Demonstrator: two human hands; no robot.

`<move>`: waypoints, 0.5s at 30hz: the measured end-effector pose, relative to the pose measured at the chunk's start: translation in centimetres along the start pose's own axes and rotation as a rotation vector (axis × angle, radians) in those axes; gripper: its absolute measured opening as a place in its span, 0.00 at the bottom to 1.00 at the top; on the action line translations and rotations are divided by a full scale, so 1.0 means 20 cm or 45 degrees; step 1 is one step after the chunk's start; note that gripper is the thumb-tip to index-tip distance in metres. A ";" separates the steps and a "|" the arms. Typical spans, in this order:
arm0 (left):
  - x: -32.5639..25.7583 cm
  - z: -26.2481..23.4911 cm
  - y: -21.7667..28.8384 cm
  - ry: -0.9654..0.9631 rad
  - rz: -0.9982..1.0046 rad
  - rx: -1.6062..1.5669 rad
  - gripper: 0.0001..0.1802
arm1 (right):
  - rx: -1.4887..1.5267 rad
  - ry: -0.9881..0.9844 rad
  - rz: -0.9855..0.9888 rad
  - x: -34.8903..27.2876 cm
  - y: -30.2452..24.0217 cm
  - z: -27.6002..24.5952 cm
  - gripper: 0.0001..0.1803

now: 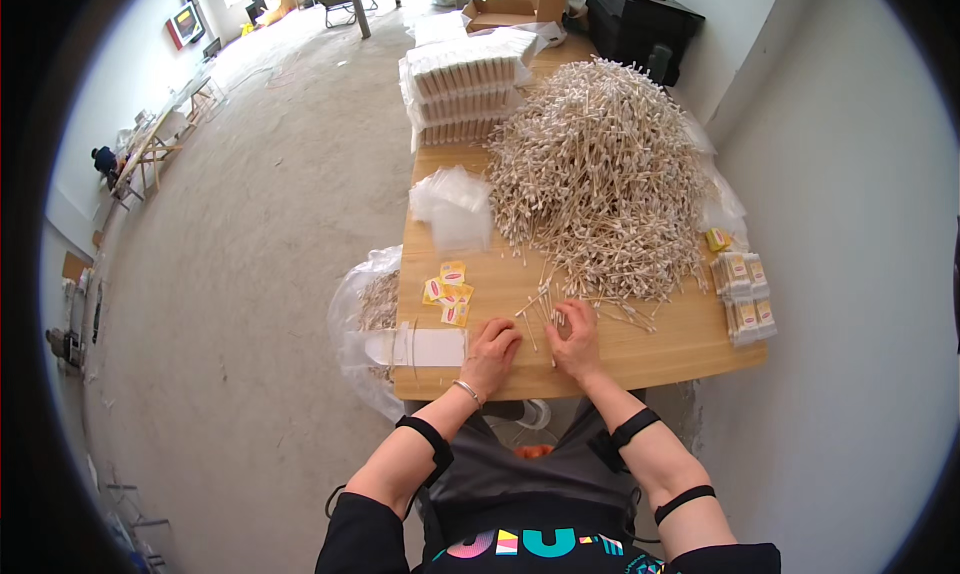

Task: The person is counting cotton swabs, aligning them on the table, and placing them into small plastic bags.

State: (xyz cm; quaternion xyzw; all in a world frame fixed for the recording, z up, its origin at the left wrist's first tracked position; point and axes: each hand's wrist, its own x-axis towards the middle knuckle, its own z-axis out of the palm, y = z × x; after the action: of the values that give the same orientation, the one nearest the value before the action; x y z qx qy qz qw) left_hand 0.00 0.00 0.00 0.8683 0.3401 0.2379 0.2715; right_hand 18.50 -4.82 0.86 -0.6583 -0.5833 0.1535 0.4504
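Observation:
A large heap of cotton swabs (600, 174) covers the far right of the wooden table. Loose swabs (532, 332) lie scattered at its near edge, between my hands. My right hand (574, 344) rests low over them, fingers bent and closed around a few swabs whose ends stick out. To its left, my left hand (492, 354) lies on the table with its fingers curled together; whatever is under them is hidden. Just beside the left hand is a flat white card strip (438, 348) with a band across it. Several small yellow-and-white labels (453, 294) lie beyond it.
Clear plastic bags (452, 206) lie at the table's left edge, before stacked packs of swabs (465, 89). Small filled packs (745, 299) and a yellow box (717, 239) stand at the right. A plastic sack of swabs (365, 314) hangs beside the table; a wall (840, 224) runs along the right.

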 end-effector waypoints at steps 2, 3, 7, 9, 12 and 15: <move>0.01 -0.07 0.03 0.144 -0.049 0.054 0.24 | -0.173 0.232 -0.050 0.04 -0.10 0.05 0.23; 0.01 0.01 0.19 0.158 -0.093 0.023 0.24 | -0.191 0.180 -0.053 -0.01 -0.06 -0.06 0.23; 0.10 -0.07 0.25 0.367 -0.019 0.141 0.20 | -0.260 0.151 -0.135 0.00 -0.02 -0.02 0.18; 0.13 -0.07 0.22 0.357 0.016 0.153 0.20 | -0.225 0.064 -0.153 -0.01 0.00 0.00 0.18; 0.18 -0.04 0.11 0.198 0.209 0.130 0.20 | -0.149 0.148 -0.036 0.00 -0.03 0.02 0.17; 0.19 -0.03 0.08 0.141 0.193 0.111 0.20 | -0.287 0.362 -0.069 0.01 -0.06 0.02 0.14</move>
State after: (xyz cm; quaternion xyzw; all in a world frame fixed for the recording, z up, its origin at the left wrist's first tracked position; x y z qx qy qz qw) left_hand 2.87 1.87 2.30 0.8880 0.2981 0.2904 0.1956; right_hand 17.50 -4.55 1.51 -0.7036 -0.5449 -0.0195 0.4557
